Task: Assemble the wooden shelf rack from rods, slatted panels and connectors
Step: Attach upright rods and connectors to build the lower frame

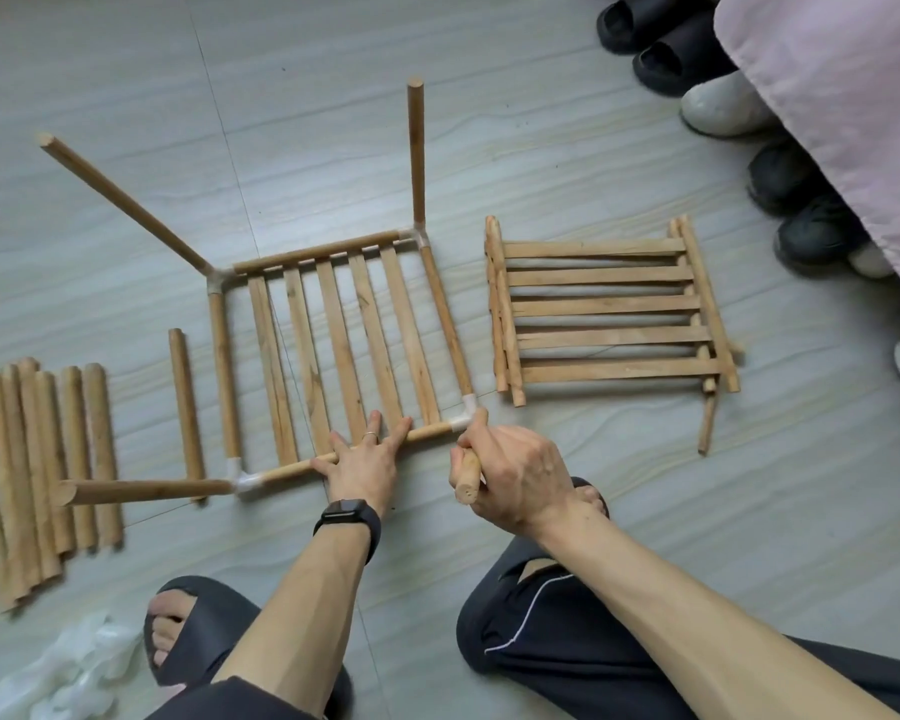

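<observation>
Fitting the fourth upright rod (470,475): right hand (515,475) grips it at the near-right connector (466,415) | left hand (362,462), fingers flat and spread, pins the frame (307,356) on the floor (541,148) | next: likely a straight, firm push home.

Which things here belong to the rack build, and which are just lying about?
Job: slatted frame, corner connector, rod gripped by right hand, left hand pressing the frame, spare rods, stacked slatted panels.
Lying about: shoes, pink cloth, crumpled plastic.
</observation>
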Motion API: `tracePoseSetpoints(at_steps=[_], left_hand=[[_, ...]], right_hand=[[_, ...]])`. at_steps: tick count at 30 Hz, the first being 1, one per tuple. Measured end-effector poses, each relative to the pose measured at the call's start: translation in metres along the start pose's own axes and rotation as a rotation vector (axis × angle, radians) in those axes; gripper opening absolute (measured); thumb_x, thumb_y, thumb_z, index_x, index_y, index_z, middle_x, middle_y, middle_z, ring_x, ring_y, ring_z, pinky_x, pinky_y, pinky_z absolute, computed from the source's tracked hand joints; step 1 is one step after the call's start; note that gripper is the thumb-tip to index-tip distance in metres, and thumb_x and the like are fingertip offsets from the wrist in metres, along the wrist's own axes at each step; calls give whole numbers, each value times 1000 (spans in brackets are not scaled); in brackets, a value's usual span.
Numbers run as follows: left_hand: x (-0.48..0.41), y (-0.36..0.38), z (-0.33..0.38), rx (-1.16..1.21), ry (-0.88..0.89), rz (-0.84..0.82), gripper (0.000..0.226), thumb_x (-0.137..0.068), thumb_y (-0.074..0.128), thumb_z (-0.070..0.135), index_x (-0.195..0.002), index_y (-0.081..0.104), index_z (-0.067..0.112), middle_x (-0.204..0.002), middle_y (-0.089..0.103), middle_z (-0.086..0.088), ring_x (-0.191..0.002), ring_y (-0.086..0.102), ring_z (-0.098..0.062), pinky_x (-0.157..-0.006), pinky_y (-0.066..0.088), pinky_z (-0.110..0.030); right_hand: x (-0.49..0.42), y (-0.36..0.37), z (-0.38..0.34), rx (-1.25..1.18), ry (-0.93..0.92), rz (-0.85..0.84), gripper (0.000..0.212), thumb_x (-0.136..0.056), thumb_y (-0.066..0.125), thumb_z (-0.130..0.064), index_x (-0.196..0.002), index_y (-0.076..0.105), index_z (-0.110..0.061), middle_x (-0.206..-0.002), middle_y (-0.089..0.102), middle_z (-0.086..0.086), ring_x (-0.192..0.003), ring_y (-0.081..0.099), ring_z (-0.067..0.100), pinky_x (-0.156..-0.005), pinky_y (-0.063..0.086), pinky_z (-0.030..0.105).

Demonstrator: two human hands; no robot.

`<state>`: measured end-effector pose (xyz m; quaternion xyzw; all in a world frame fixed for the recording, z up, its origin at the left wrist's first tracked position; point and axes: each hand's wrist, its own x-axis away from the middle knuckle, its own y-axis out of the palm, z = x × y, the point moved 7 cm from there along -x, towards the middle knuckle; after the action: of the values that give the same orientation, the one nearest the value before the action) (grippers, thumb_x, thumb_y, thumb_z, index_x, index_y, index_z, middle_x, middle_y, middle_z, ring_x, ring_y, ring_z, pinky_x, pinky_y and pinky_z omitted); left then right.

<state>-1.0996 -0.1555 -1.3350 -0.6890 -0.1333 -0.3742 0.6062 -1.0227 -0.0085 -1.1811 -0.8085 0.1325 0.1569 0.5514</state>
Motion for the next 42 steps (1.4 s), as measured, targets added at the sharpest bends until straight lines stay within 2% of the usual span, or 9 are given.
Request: tracePoseSetpoints(at_steps=[9, 12, 15, 19, 23, 26, 30, 34, 42], left_hand=[[-4, 6, 0, -17, 9, 33, 80, -102, 25, 1, -155, -1, 54, -169, -1, 7, -144, 10, -55, -105, 21, -80], [-4, 6, 0, -15, 17, 35, 83, -101, 25, -3, -156, -2, 53, -170, -2, 6, -145, 8, -56, -106, 20, -81], [-4, 9, -1, -21, 15, 54, 81, -102, 25, -1, -156, -4, 53, -170, -3, 6, -145, 7, -57, -106, 19, -81], [-7, 11, 1, -20, 7, 50, 79, -103, 25, 2, -155, -6, 53, -170, -3, 5, -145, 6, -58, -106, 17, -82], [-1, 7, 3, -55, -34, 56, 73, -104, 24, 5, -156, 0, 51, -169, 7, 1, -144, 6, -62, -104, 16, -84], [-3, 4, 2, -48, -3, 30, 78, -102, 25, 1, -156, 0, 52, -169, 5, 2, -144, 5, -61, -104, 15, -84], [1, -3, -3, -46, 51, -96, 90, -97, 26, -9, -155, -1, 56, -170, -4, 5, -148, 4, -55, -110, 20, -76], [14, -46, -14, 6, 107, -246, 58, -102, 36, 6, -155, 37, 31, -160, 36, -8, -142, 41, -35, -112, 42, -45], [83, -265, -118, -134, -29, 204, 41, -105, 37, 35, -138, 58, 24, -138, 60, -6, -123, 58, -27, -99, 50, -39]], right_hand=[[2, -1, 11, -53, 127, -51, 25, -92, 54, -20, -74, 64, -6, -59, 59, 2, -46, 55, 22, -40, 46, 35], [-11, -17, 57, -201, 493, 77, 37, -96, 45, -31, -71, 59, -7, -60, 56, -19, -55, 59, 20, -46, 47, 23], [-21, -4, 61, -160, 440, -45, 45, -97, 37, -34, -76, 65, -5, -66, 61, -25, -65, 64, 18, -51, 38, 5], [-17, 21, 44, -120, 354, -90, 41, -97, 36, -27, -77, 63, -4, -69, 70, 9, -55, 66, 31, -47, 54, 35], [-12, 15, 74, -267, 630, -87, 43, -97, 34, -47, -57, 50, -42, -57, 61, -30, -59, 59, -10, -58, 40, 4], [-13, 17, 69, -270, 591, -119, 39, -95, 31, -50, -61, 48, -43, -53, 59, -24, -65, 62, 1, -59, 40, 3], [-16, 27, 65, -188, 587, -328, 48, -92, 30, -46, -85, 64, -12, -76, 74, 7, -74, 68, 34, -67, 56, 39], [-17, 13, 71, -111, 740, -502, 47, -95, 35, -56, -71, 61, -25, -74, 69, 0, -72, 63, 26, -66, 53, 37], [-81, -31, 57, -227, 767, -1004, 46, -87, 68, -63, -105, 66, -21, -83, 78, -1, -64, 75, 12, -52, 55, 25]])
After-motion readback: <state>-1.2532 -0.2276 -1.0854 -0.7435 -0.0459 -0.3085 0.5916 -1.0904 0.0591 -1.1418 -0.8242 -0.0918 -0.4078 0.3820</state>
